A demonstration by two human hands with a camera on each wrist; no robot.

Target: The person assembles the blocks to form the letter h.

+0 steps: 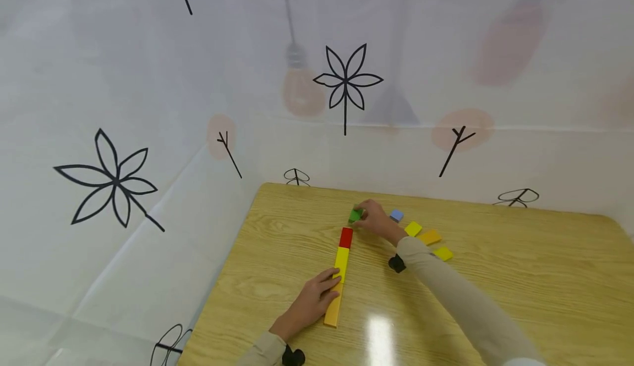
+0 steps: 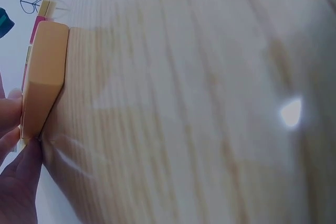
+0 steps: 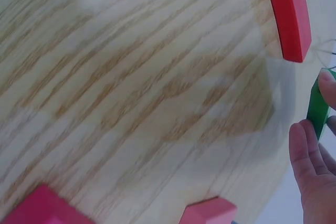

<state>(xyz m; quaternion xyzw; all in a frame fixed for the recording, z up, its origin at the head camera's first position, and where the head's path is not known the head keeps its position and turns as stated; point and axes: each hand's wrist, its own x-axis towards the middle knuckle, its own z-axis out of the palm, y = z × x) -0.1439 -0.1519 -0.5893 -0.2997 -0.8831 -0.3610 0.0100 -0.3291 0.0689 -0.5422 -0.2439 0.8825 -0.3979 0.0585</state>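
A green block (image 1: 355, 215) is pinched between the thumb and fingertips of my right hand (image 1: 376, 222), just beyond the far end of a row of blocks. In that row a red block (image 1: 346, 238) lies farthest, followed by a yellow block (image 1: 342, 261) and a long orange block (image 1: 334, 306), end to end. My left hand (image 1: 311, 304) rests at the row's left side, its extended fingers touching the yellow and orange blocks. The right wrist view has the green block (image 3: 317, 106) held upright, apart from the red block (image 3: 290, 17).
Right of the right hand lie a blue block (image 1: 396, 215), a yellow block (image 1: 413, 228), an orange block (image 1: 430, 237) and another yellow block (image 1: 443, 253). The wooden table (image 1: 535, 278) meets a white printed curtain (image 1: 223, 80) at its back and left.
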